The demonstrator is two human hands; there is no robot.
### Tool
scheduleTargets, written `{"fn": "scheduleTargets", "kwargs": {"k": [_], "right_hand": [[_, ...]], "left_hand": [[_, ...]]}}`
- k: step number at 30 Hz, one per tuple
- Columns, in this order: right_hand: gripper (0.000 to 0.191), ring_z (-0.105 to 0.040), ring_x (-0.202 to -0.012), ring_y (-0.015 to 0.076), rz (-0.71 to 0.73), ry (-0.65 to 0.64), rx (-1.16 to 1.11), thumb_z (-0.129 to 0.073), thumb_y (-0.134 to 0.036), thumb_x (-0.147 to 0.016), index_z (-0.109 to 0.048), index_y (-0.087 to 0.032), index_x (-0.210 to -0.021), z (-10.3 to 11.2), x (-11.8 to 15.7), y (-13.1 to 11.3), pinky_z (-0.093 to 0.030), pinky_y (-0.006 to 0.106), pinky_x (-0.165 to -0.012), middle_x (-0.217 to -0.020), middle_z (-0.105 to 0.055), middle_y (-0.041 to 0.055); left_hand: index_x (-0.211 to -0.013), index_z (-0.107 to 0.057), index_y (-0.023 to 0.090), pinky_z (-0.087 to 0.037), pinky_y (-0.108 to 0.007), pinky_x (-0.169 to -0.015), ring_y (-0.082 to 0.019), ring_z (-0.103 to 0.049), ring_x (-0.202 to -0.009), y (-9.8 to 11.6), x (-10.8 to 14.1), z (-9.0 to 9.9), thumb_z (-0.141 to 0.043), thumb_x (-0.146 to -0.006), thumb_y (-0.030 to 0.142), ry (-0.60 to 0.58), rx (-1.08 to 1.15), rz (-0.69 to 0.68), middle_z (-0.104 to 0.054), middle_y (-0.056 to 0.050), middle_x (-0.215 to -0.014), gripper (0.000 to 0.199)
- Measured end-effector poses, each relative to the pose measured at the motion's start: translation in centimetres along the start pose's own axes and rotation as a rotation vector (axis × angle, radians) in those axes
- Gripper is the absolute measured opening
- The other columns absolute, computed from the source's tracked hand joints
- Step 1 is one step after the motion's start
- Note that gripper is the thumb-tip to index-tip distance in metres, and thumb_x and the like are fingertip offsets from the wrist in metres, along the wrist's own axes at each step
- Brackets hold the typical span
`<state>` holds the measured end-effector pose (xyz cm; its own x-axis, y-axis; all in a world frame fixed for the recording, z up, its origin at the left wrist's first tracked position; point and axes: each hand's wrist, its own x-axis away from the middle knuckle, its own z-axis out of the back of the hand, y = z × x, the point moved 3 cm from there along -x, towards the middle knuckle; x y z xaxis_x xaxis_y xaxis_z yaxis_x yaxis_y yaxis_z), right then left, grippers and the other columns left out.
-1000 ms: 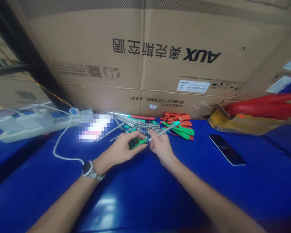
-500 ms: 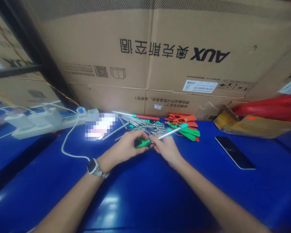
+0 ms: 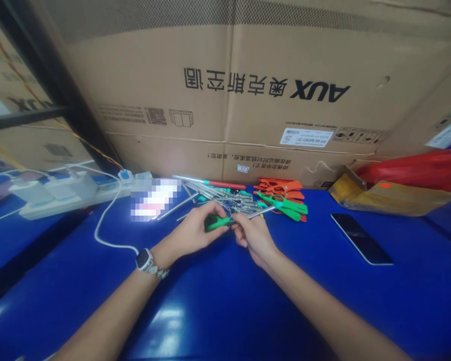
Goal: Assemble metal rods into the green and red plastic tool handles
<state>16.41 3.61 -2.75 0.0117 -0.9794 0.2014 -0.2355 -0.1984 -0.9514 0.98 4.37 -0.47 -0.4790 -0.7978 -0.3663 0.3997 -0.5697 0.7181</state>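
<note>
Phone (image 3: 361,239) right of pile (image 3: 236,196) (carton (image 3: 255,45) behind)

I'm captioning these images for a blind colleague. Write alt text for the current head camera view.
Two bare hands, left and right, hold a green piece and a metal rod over a blue table. Behind them lie loose rods and orange clips; a phone lies to the right.
</note>
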Motion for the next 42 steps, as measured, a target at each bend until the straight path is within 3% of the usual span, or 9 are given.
{"fn": "scheduleTargets", "kwargs": {"k": [8,14,21,27,42], "right_hand": [[0.028,-0.033,-0.027,0.0048,-0.028,0.034,-0.001,-0.065,-0.033,-0.071,-0.055,-0.016,-0.051,-0.1,0.1,-0.4,-0.024,0.018,-0.029,-0.032,-0.043,-0.0053],[0.031,-0.032,-0.026,0.0053,0.047,0.047,0.067,-0.066,-0.038,-0.072,-0.054,-0.017,-0.053,-0.1,0.1,-0.5,-0.024,0.018,-0.028,-0.032,-0.045,-0.0048],[0.034,-0.034,-0.025,0.0061,0.067,0.037,0.128,-0.068,-0.043,-0.072,-0.053,-0.018,-0.054,0.2,-0.1,-0.3,-0.025,0.018,-0.028,-0.032,-0.044,-0.0056],[0.04,-0.037,-0.026,0.0077,0.121,0.031,0.168,-0.069,-0.05,-0.072,-0.052,-0.019,-0.053,0.4,-0.5,0.0,-0.029,0.019,-0.028,-0.032,-0.043,-0.0058],[0.04,-0.033,-0.024,0.0062,0.103,0.021,0.105,-0.067,-0.049,-0.072,-0.049,-0.019,-0.053,0.3,-1.0,0.8,-0.026,0.019,-0.027,-0.031,-0.038,-0.0085]], "left_hand": [[-0.098,-0.049,0.019,-0.045,-0.028,-0.068,-0.014,-0.056,-0.074,0.1,0.2,-0.1,-0.062,-0.087,0.034,0.004,-0.103,0.005,-0.06,0.0,-0.085,0.023],[-0.095,-0.049,0.02,-0.035,-0.025,-0.055,-0.01,-0.045,-0.057,0.4,0.2,-0.1,-0.057,-0.092,0.039,-0.008,-0.153,0.017,-0.053,0.005,-0.071,0.021],[-0.092,-0.051,0.019,-0.043,-0.028,-0.066,-0.014,-0.057,-0.072,0.6,0.2,-0.1,-0.059,-0.09,0.033,-0.021,-0.143,-0.063,-0.062,-0.001,-0.086,0.016],[-0.108,-0.054,0.02,-0.045,-0.028,-0.065,-0.015,-0.06,-0.07,0.5,0.2,-0.2,-0.058,-0.09,0.031,-0.069,-0.152,-0.011,-0.066,-0.002,-0.091,0.022],[-0.099,-0.063,0.019,-0.043,-0.024,-0.062,-0.012,-0.055,-0.062,0.8,0.0,-0.6,-0.056,-0.08,0.019,-0.104,-0.148,0.008,-0.065,0.002,-0.076,0.021]]}}
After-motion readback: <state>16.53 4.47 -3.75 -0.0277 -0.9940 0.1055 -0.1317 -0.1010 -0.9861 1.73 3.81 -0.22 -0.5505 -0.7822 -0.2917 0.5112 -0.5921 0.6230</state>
